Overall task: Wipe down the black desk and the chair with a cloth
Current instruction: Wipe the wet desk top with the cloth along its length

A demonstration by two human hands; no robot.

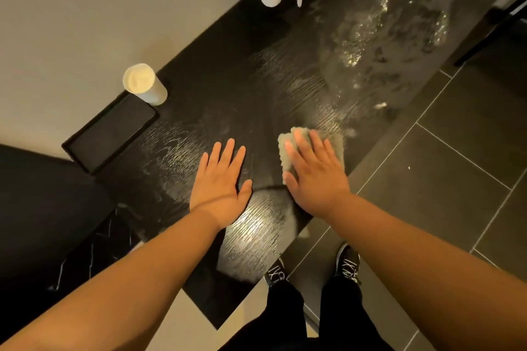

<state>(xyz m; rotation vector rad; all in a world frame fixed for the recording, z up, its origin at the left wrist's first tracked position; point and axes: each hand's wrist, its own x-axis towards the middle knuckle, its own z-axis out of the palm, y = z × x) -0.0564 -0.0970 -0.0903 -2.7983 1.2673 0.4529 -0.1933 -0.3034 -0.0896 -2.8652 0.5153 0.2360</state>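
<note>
Cloth [312, 145] is lying near desk [228, 80] front edge under right hand [316, 177], which is pressing open-palmed, gripping nothing. Left hand [222, 182] is bracing flat, relaxed. Likely best: even pressure, overlapping strokes toward wet streaks [385, 37].

Desk [242, 88]: black, wood-grained top, seen running diagonally along a pale wall. Wet streaks and foamy residue are noted over its far half, and a glossy sheen near the front edge. Cloth [338, 148]: grey-green, nubby, laid on the desk by the front edge, pressed flat under the right hand [316, 179].
</note>
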